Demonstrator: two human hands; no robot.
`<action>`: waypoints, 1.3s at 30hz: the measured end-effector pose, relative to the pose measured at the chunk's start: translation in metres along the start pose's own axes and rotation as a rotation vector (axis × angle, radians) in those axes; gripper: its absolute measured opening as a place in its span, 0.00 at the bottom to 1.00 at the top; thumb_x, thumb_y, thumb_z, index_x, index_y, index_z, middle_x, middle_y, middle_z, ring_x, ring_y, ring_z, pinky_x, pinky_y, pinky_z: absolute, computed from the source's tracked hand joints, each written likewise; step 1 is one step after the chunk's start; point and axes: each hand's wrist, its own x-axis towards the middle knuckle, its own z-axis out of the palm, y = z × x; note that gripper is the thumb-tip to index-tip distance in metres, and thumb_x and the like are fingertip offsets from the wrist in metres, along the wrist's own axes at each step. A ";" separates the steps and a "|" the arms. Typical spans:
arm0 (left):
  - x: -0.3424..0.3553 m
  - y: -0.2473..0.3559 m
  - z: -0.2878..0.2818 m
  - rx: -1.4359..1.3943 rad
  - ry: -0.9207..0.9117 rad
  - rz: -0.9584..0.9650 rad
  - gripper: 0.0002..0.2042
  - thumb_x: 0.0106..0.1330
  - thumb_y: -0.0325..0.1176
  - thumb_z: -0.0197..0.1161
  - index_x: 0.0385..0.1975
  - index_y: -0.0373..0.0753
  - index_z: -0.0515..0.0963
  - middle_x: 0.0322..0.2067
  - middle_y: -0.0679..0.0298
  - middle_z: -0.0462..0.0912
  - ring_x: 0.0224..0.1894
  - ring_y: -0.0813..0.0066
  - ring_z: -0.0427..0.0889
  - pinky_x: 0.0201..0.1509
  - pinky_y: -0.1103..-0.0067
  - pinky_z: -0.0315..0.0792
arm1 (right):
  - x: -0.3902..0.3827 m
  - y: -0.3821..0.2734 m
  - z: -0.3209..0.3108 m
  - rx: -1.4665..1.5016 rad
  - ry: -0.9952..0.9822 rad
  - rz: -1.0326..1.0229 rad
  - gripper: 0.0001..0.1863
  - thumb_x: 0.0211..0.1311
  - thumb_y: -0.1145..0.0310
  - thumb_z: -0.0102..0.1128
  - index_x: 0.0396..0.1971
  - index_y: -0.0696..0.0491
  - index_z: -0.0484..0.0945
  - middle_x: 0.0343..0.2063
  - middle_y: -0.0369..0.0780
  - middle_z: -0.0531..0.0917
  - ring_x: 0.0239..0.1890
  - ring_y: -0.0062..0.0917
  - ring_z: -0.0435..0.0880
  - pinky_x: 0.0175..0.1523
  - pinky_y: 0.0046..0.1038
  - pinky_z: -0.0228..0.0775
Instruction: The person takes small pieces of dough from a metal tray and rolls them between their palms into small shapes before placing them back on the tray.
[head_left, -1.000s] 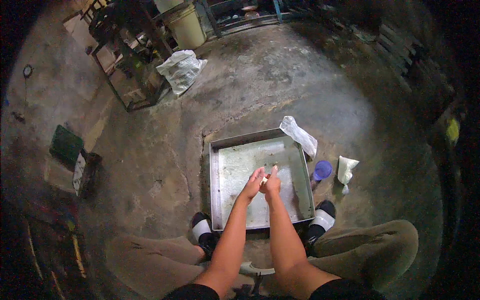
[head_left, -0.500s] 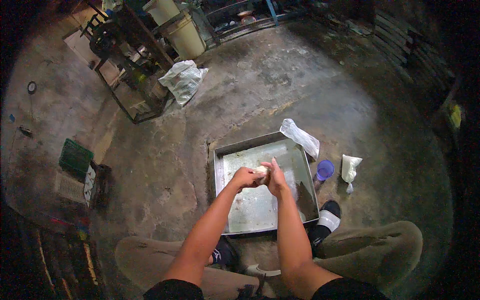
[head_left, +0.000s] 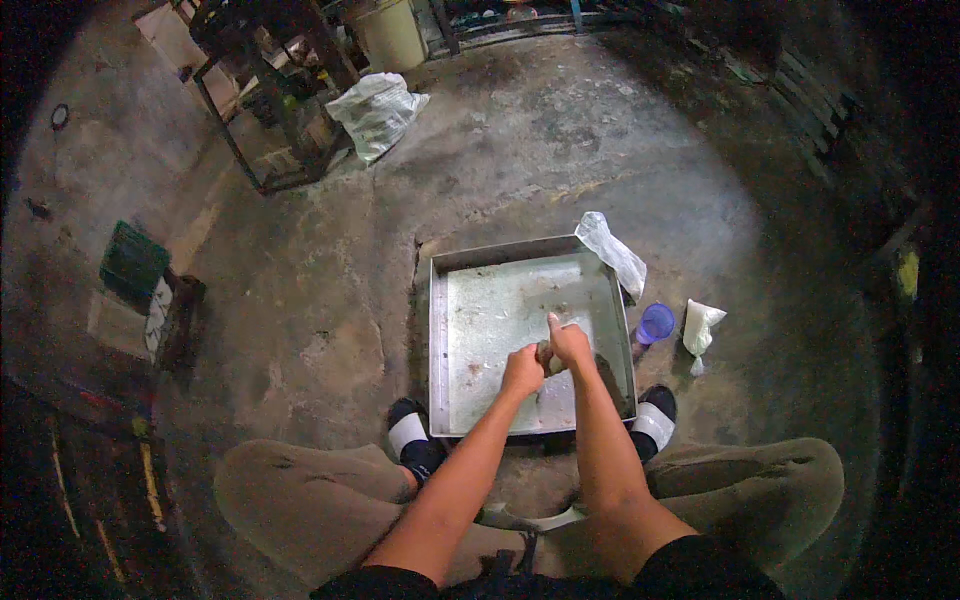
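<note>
Left hand (head_left: 523, 370): curled narrow, knuckles up, against a small lump (head_left: 547, 357). Right hand (head_left: 571, 345): curled about the lump's other side, thumb extended. Lump: between the hands, above the metal tray (head_left: 438, 345); mostly hidden, kind unclear.

Risks, as judged: lump slipping or crumbling into the tray, from uneven pressure or loosened fingers; purple cup (head_left: 656, 322), just beside the tray's right wall, tipping if an elbow or foot swings wide; clear bag (head_left: 612, 255), draped at the far right corner, sliding off if the tray is jolted.

Against half a second ago: right fingers folded, formerly extended; lump less exposed; left sandal (head_left: 407, 430) now unobscured.
</note>
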 end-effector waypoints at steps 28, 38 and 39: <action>-0.007 -0.048 0.034 0.000 0.047 -0.177 0.12 0.65 0.34 0.51 0.45 0.37 0.68 0.38 0.47 0.77 0.43 0.45 0.77 0.44 0.57 0.73 | 0.040 0.001 0.086 -0.690 0.599 -0.351 0.34 0.61 0.40 0.50 0.57 0.51 0.66 0.59 0.46 0.63 0.61 0.40 0.59 0.64 0.45 0.43; 0.003 -0.047 0.037 -0.027 -0.041 -0.239 0.12 0.66 0.37 0.50 0.45 0.39 0.69 0.45 0.47 0.76 0.47 0.44 0.76 0.48 0.56 0.72 | 0.070 -0.009 0.084 -0.260 0.838 -0.220 0.29 0.64 0.46 0.49 0.55 0.53 0.67 0.56 0.47 0.67 0.61 0.43 0.60 0.65 0.45 0.45; 0.004 -0.033 0.031 -0.033 -0.044 -0.282 0.12 0.66 0.37 0.50 0.44 0.38 0.69 0.44 0.46 0.76 0.46 0.45 0.77 0.47 0.57 0.72 | 0.075 -0.003 0.080 -0.188 0.878 -0.194 0.28 0.65 0.47 0.49 0.55 0.53 0.68 0.54 0.48 0.68 0.60 0.43 0.62 0.64 0.44 0.45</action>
